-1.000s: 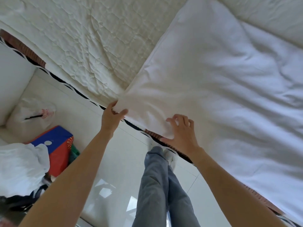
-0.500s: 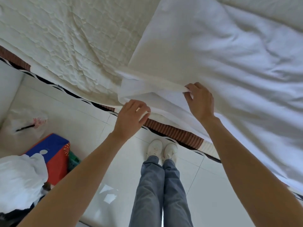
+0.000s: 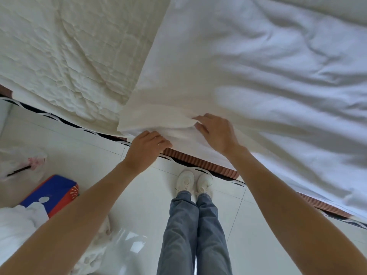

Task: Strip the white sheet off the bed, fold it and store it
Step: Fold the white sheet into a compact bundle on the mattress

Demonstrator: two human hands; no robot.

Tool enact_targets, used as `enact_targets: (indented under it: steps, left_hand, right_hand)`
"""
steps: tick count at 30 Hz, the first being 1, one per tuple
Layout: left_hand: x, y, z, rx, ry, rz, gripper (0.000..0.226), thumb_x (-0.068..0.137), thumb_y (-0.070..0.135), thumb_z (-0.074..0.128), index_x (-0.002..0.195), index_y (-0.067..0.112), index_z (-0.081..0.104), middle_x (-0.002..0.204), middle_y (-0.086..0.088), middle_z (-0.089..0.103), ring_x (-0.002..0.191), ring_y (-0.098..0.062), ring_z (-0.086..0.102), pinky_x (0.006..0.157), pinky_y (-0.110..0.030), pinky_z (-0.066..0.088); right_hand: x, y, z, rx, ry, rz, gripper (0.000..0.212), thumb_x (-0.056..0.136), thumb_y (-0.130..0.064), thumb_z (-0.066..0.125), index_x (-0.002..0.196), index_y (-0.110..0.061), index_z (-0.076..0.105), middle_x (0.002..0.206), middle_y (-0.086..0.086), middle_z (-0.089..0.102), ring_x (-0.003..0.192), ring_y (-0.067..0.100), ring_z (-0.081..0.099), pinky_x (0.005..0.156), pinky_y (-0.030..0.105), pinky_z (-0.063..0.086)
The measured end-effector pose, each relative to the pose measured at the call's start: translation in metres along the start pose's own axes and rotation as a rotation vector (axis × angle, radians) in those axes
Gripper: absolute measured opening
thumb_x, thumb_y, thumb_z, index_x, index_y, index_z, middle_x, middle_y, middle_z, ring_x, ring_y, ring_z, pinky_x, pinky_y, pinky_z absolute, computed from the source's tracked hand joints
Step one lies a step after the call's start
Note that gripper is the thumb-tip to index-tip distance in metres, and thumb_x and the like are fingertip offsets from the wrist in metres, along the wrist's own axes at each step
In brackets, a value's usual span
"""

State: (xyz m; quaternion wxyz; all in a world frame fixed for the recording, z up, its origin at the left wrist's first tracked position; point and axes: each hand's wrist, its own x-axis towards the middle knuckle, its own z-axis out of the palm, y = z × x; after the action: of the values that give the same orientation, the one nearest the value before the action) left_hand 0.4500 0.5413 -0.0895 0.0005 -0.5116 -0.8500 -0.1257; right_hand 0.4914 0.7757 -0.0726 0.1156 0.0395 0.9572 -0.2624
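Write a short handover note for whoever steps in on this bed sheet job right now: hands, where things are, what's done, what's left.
Left hand: grips the folded corner of the sheet at the bed edge.
Right hand: fingers curled into the fold beside it, holding the sheet.
Sheet: lies on the right part of the bed; the quilted mattress to the left is bare.
Done: sheet is off part of the mattress and a fold at the near corner is started.
Left: pull the sheet fully off, finish folding, store it.

1. The left hand (image 3: 148, 144) grips the folded corner of the white sheet (image 3: 248, 62) at frame centre.
2. The right hand (image 3: 215, 132) pinches the layers just beside it.
3. The quilted mattress (image 3: 65, 48) lies bare, upper left.
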Motion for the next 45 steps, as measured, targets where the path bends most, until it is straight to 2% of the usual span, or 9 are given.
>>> enact_targets:
  steps: [4,8,11,13,16,20,30,40,45]
  left_hand:
    - [-0.007,0.015,-0.01,-0.02,-0.031,0.102,0.024,0.08,0.009,0.048,0.087,0.017,0.07,0.088,0.004,0.07,0.08,-0.019,0.062,0.066,-0.03,0.05]
    - [0.012,0.025,-0.013,-0.107,-0.067,-0.086,0.032,0.082,0.015,0.055,0.113,0.017,0.061,0.12,-0.001,0.061,0.113,-0.021,0.05,0.091,-0.037,0.046]
    - [0.035,0.035,-0.002,-0.121,-0.391,-0.212,0.046,0.09,0.039,0.041,0.135,0.03,0.046,0.15,0.004,0.033,0.139,-0.024,0.027,0.11,-0.053,0.026]
    - [0.037,0.038,0.007,-0.099,-0.659,-0.314,0.043,0.095,0.046,0.032,0.135,0.036,0.042,0.156,0.009,0.014,0.144,-0.023,0.013,0.109,-0.056,0.024]
    - [0.044,0.049,0.01,0.008,-0.865,-0.389,0.04,0.097,0.041,0.034,0.134,0.027,0.041,0.157,0.009,0.007,0.142,-0.026,0.016,0.101,-0.047,0.036]
    - [0.104,0.065,0.001,0.049,-0.683,-0.365,0.034,0.094,0.036,0.037,0.114,0.014,0.054,0.116,-0.004,0.058,0.095,-0.024,0.058,0.071,-0.031,0.043]
    - [0.303,0.125,0.005,-0.307,-0.327,-0.326,0.02,0.089,0.016,0.05,0.105,0.02,0.06,0.102,0.004,0.066,0.091,-0.019,0.064,0.075,-0.032,0.048]
    - [0.462,0.097,0.058,-0.292,-0.21,-0.462,0.03,0.095,0.022,0.047,0.123,0.016,0.053,0.12,-0.003,0.059,0.114,-0.021,0.053,0.09,-0.035,0.043]
    - [0.535,0.042,0.102,-0.205,-0.188,-0.445,0.047,0.094,0.018,0.049,0.137,0.006,0.039,0.14,-0.014,0.044,0.132,-0.027,0.034,0.106,-0.037,0.032]
  right_hand:
    - [-0.029,-0.017,0.038,-0.054,-0.362,-0.071,0.031,0.098,-0.024,0.043,0.127,-0.025,0.055,0.121,0.0,0.058,0.106,0.023,0.056,0.083,0.036,0.048]
    - [-0.051,-0.016,0.031,0.117,0.003,-0.053,0.023,0.091,-0.013,0.054,0.111,-0.018,0.065,0.105,0.0,0.066,0.093,0.022,0.062,0.072,0.036,0.054]
    - [-0.068,0.026,0.025,-0.057,0.253,0.254,0.032,0.091,-0.019,0.056,0.123,-0.018,0.058,0.13,0.009,0.056,0.121,0.033,0.049,0.101,0.051,0.039]
    - [-0.086,0.057,0.027,-0.155,0.118,0.439,0.046,0.095,-0.033,0.047,0.139,-0.026,0.04,0.151,0.012,0.03,0.139,0.039,0.022,0.108,0.059,0.015]
    - [-0.119,0.087,0.029,-0.092,-0.175,0.388,0.056,0.097,-0.041,0.04,0.148,-0.031,0.019,0.158,0.006,0.001,0.144,0.03,-0.002,0.114,0.057,0.012]
    - [-0.123,0.115,-0.019,0.098,-0.078,0.429,0.041,0.098,-0.034,0.042,0.138,-0.024,0.043,0.153,-0.001,0.027,0.137,0.02,0.03,0.104,0.038,0.037]
    - [-0.097,0.256,-0.191,0.08,0.265,0.514,0.021,0.092,-0.016,0.053,0.108,-0.019,0.065,0.094,0.001,0.066,0.091,0.023,0.061,0.072,0.029,0.043]
    - [0.031,0.379,-0.259,-0.038,0.201,0.378,0.03,0.098,-0.02,0.043,0.125,-0.019,0.055,0.123,0.001,0.056,0.113,0.023,0.047,0.083,0.037,0.045]
    - [0.11,0.437,-0.247,-0.184,0.242,0.415,0.042,0.096,-0.017,0.044,0.137,-0.006,0.04,0.138,0.013,0.045,0.13,0.031,0.036,0.103,0.04,0.03]
